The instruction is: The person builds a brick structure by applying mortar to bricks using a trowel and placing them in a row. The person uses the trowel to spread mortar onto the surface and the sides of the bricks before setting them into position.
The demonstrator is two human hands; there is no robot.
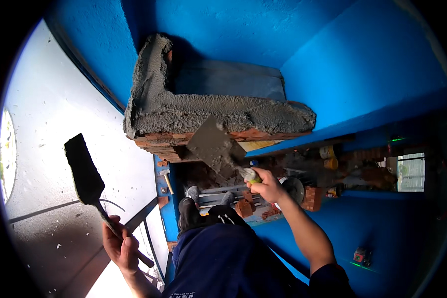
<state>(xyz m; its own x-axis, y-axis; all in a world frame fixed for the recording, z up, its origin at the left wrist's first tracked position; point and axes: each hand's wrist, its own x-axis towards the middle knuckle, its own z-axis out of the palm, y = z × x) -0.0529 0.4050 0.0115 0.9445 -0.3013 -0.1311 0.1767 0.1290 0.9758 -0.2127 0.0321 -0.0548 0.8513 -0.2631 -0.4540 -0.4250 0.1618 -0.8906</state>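
Note:
My left hand (121,246) is closed round the handle of a brick trowel (86,174). Its long dark blade points up against the bright white panel, apart from the wall. My right hand (267,186) grips a second, wider trowel (206,141) by its mortar-smeared handle. That blade carries wet grey patches and overlaps the front edge of the low brick wall (253,134) in this view; whether it touches the wall I cannot tell. Thick, rough grey mortar (208,107) covers the wall's L-shaped top. A smooth grey surface (228,79) lies inside the corner.
Blue walls (342,69) rise behind and to the right. Below lie a hammer (168,182), loose bricks (244,207), a brick stack (311,198) and a round bucket (293,189). A small device (359,256) casts a green line at lower right. My shoes (187,212) are among slats.

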